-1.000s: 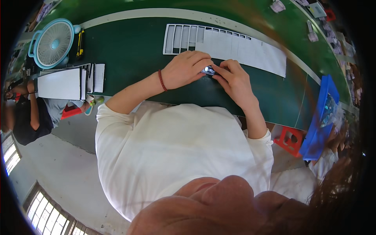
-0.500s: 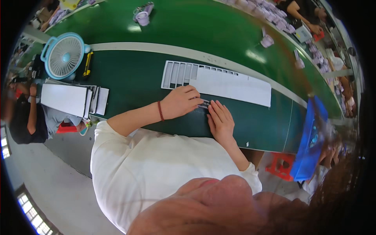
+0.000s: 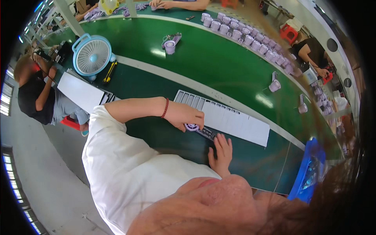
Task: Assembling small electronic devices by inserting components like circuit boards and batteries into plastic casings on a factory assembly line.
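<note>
By the half-curled left hand, a lilac-and-black handheld device is gripped at its round end, over the dark green desk. Its slim dark end, pointed rightward, is touched by the fingertips of the right hand, which is held loosely open, fingers nearly straight.

Blue fan beside yellow-black tool
</note>
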A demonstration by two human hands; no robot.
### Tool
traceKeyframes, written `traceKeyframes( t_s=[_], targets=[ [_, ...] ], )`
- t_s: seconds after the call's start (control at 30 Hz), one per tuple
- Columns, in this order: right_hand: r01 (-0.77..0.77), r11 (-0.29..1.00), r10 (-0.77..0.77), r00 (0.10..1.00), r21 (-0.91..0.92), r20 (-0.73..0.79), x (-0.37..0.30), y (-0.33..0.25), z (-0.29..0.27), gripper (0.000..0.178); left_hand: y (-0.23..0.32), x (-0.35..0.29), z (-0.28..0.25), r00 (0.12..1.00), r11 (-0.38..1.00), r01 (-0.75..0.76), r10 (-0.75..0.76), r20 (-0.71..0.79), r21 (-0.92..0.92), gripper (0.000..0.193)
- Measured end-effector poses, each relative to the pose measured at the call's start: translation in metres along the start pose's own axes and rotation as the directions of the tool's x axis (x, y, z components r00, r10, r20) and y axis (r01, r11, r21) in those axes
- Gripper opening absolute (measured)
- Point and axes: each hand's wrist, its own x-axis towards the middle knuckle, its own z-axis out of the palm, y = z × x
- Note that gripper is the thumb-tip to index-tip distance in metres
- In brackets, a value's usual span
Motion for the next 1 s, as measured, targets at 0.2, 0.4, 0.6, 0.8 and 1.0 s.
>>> traceKeyframes(
  t_s=[0.2,0.4,0.6,0.8,1.0],
  targets=[
    [-0.098,0.983,0.13,0.968,0.157,-0.214,0.003,0.007,0.004,0.042,-0.078,0.055,-0.073,0.836,0.977,0.201,-0.132,-0.533,0.074,0.056],
    [-0.037,0.979,0.058,0.993,0.201,-0.104,0.003,0.01,0.006,0.036,-0.231,0.156,-0.118,0.449,0.787,0.617,-0.338,-0.827,0.014,0.065],
    [-0.145,0.968,0.177,0.973,0.205,-0.145,-0.002,0.011,0.009,0.034,-0.26,0.152,-0.131,0.276,0.686,0.676,-0.576,-0.77,-0.271,0.07],
    [-0.044,0.982,0.062,0.993,0.186,-0.096,0.01,0.015,0.01,0.034,-0.262,-0.015,-0.106,-0.205,-0.007,0.966,-0.632,-0.748,-0.258,0.071],
    [-0.176,0.951,0.199,0.978,0.253,-0.068,0.005,0.01,0.004,0.027,-0.214,-0.051,-0.092,0.252,0.627,0.739,-0.595,-0.764,-0.245,0.062]
  ],
)
